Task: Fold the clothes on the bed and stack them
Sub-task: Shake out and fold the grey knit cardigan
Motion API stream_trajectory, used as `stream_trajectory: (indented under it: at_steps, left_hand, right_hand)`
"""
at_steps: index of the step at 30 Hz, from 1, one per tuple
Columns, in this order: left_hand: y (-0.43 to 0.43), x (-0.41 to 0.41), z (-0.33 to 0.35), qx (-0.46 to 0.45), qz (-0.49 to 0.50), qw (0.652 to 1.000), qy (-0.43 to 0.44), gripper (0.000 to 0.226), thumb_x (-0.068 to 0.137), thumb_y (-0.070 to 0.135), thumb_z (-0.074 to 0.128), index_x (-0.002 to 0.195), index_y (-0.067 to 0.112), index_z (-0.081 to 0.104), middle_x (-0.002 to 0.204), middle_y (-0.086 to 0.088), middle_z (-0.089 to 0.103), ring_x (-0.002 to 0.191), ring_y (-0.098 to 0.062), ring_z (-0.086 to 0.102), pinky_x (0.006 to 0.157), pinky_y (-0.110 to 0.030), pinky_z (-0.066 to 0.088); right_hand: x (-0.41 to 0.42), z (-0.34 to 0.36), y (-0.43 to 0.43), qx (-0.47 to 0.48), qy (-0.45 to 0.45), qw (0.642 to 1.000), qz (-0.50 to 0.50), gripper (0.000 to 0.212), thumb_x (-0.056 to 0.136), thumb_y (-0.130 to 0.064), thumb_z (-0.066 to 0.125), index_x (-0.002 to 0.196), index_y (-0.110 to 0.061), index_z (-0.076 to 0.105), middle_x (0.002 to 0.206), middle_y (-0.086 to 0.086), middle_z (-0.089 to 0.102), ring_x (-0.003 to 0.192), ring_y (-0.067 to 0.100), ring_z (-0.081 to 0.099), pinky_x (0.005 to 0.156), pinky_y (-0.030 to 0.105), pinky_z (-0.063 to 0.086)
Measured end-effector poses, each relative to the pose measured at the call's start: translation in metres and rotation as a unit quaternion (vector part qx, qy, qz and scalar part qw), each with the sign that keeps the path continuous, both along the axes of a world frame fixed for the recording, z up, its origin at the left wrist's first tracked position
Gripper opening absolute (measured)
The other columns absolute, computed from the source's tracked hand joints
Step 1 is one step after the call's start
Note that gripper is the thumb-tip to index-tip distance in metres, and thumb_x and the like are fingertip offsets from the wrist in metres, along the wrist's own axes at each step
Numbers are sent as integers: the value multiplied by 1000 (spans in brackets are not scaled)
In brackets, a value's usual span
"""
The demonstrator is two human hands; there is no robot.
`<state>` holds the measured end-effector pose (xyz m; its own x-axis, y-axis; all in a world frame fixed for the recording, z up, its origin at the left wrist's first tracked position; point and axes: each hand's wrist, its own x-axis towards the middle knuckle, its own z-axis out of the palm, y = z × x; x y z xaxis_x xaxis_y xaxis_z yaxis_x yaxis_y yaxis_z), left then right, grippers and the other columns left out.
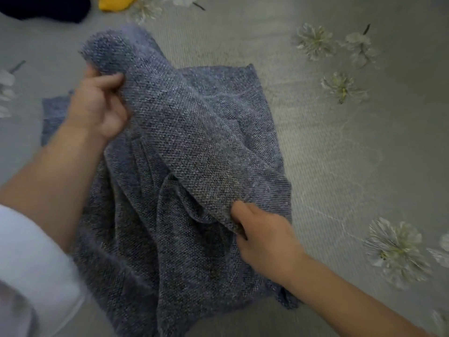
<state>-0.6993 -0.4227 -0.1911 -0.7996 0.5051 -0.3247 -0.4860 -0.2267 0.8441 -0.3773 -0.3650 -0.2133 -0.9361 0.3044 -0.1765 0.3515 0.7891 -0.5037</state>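
Grey knit garment (184,152) mid-frame on bed (328,142), half lifted. Left hand (97,108) and right hand (264,239) fingers pinch its edges. Risk: loose knit sags, fold goes crooked.

Bed (340,154): grey woven cover, patterned with pale flowers (315,41). On it, centre: one blue-grey knit garment (194,142), rumpled, partly raised off the cover. Far left edge: one dark navy item (48,8) and one yellow item (116,2), side by side.
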Motion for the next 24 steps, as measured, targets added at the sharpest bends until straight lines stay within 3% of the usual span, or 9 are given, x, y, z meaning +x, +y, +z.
stream_trajectory:
  at_steps: [4, 6, 9, 13, 16, 18, 20, 21, 24]
  left_hand:
    - [-15, 2, -28, -266, -55, 961, -51, 23, 95, 4, 40, 87, 23, 50, 77, 8, 68, 84, -9, 64, 75, -32, 52]
    - [-30, 15, -55, -351, -96, 925, -106, 14, 96, 11, 45, 93, 21, 53, 102, 3, 61, 100, -11, 57, 82, -33, 47]
    - [-42, 33, -79, -345, -41, 932, -105, 49, 92, 9, 55, 138, 19, 39, 127, -1, 53, 110, -13, 55, 81, -32, 48]
    - [-45, 71, -76, -448, -72, 886, 94, 67, 90, 17, 61, 147, 20, 26, 126, -6, 47, 101, -19, 52, 84, -35, 46]
    - [-52, 128, -60, -486, -144, 814, 284, 48, 87, 19, 59, 132, 19, 42, 122, -7, 44, 108, -22, 47, 93, -38, 43]
    - [-61, 173, -50, -439, -188, 818, 321, 23, 88, 23, 58, 109, 24, 49, 103, 2, 52, 89, -9, 52, 76, -23, 46]
    - [-69, 216, -45, -422, -247, 826, 281, 9, 92, 30, 55, 88, 22, 53, 77, 7, 58, 62, -3, 52, 52, -12, 40]
    - [-73, 236, -47, -418, -277, 829, 249, 22, 93, 35, 52, 81, 17, 57, 68, 3, 60, 54, -6, 52, 48, -14, 40]
    - [-73, 285, -48, -403, -352, 835, 131, 58, 95, 48, 44, 72, -2, 63, 67, -16, 65, 61, -31, 60, 62, -35, 50]
  right_hand:
    - [-9, -27, -9, -14, -73, 997, 27, 34, 86, -10, 54, 117, -15, 42, 106, 2, 48, 93, 24, 52, 64, 29, 36]
    - [-12, -39, -13, -11, -121, 991, 46, 39, 86, -11, 55, 121, -15, 39, 111, 4, 45, 99, 25, 49, 68, 29, 32]
    - [-16, -46, -13, -37, -126, 990, 51, 37, 83, -17, 58, 116, -16, 42, 106, 2, 46, 97, 23, 50, 67, 28, 35]
    - [-6, -36, 1, -81, -112, 990, 18, 23, 83, -37, 60, 95, -26, 45, 91, -10, 50, 79, 15, 52, 62, 29, 39]
    - [10, -26, 17, -145, -74, 983, -86, 19, 88, -43, 58, 79, -27, 52, 67, -11, 56, 60, 3, 53, 54, 24, 41]
    - [25, -29, 38, -151, -17, 968, -200, 15, 89, -30, 60, 75, -27, 57, 64, -12, 57, 59, 0, 53, 55, 20, 39]
    - [37, -36, 62, -146, 13, 937, -316, 14, 90, -17, 58, 78, -24, 59, 67, -12, 57, 63, 3, 54, 63, 26, 44]
    - [42, -40, 74, -152, 18, 919, -363, 10, 90, -15, 57, 83, -20, 60, 70, -8, 57, 68, 12, 57, 67, 33, 47]
    - [48, -52, 98, -162, -18, 902, -399, 23, 92, -14, 53, 114, -11, 59, 90, -1, 58, 84, 23, 59, 74, 34, 47]
